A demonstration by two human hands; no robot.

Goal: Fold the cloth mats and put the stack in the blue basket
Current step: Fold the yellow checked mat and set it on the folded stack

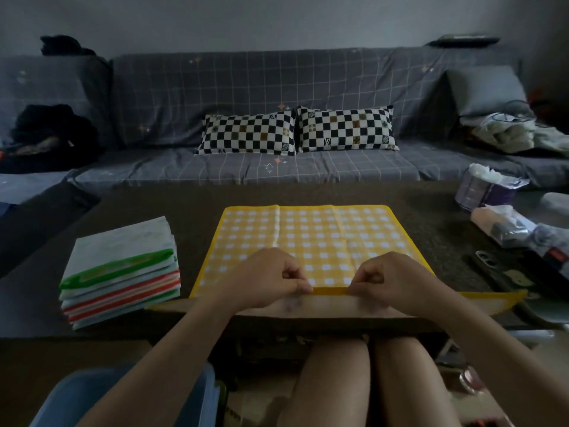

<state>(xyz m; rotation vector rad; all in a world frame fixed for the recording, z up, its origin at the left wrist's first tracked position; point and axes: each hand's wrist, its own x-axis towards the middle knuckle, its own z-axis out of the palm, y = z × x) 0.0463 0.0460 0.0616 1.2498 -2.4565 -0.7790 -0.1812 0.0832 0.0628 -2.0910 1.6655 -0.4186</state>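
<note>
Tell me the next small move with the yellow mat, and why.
Probably lift the near edge and carry it to the far edge: both the left hand and right hand pinch the yellow checked mat, which lies unfolded on the table.

A dark counter (191, 211) carries a yellow checked mat (311, 238) spread flat at its near edge — a stack of folded mats (120, 272) toward the left edge, tissue packs (498, 223) and a phone (492, 266) along the right edge.

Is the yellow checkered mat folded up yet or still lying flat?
Mostly flat. The yellow mat lies spread on the table; the left hand and right hand pinch its near edge, with a strip hanging toward the person.
</note>
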